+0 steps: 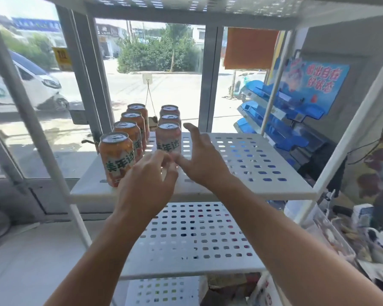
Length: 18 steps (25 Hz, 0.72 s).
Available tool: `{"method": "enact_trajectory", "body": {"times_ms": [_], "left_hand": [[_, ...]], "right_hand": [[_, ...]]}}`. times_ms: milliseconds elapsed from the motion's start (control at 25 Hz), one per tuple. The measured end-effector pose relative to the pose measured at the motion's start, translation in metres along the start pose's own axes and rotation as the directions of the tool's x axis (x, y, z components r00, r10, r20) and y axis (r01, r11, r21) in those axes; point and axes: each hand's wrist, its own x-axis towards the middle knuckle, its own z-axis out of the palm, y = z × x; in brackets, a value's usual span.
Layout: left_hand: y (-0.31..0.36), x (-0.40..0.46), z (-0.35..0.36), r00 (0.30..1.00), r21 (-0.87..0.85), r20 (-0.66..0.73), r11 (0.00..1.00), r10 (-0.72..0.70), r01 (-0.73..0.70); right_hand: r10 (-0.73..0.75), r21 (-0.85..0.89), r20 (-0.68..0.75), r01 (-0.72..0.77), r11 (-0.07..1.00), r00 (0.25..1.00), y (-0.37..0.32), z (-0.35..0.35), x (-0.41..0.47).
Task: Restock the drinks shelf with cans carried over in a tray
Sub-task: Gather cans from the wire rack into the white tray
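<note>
Several orange drink cans stand in two rows on the left part of a white perforated shelf [248, 157]. The left row's front can [115, 157] is nearest the shelf's front edge. The right row's front can [168, 138] stands just beyond my fingers. My left hand [148, 184] hovers over the front edge between the two rows, fingers loosely curled, holding nothing. My right hand [203, 160] is spread open right of that can, thumb near its base, not gripping it. No tray is in view.
A lower perforated shelf [195, 237] sits under my forearms and another overhead. White shelf posts [349, 138] frame both sides. A blue display rack [281, 120] stands to the right, with clutter at the lower right. A window lies behind the shelf.
</note>
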Motion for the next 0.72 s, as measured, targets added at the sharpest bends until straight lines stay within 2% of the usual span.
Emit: {"method": "enact_trajectory", "body": {"times_ms": [240,440,720], "left_hand": [[-0.019,0.011,0.014,0.999,-0.017,0.039,1.0,0.016,-0.015],[-0.028,0.02,0.019,0.998,-0.044,0.063,0.999,0.021,-0.018],[-0.028,0.021,0.022,0.998,-0.038,0.056,0.999,0.04,-0.038]], "right_hand": [[0.047,-0.092,0.027,-0.045,0.995,0.998,0.001,0.029,0.039],[0.01,-0.026,-0.053,-0.011,1.0,0.999,0.001,0.04,0.046],[0.007,0.081,-0.063,-0.002,0.997,0.998,0.004,0.04,0.047]]}}
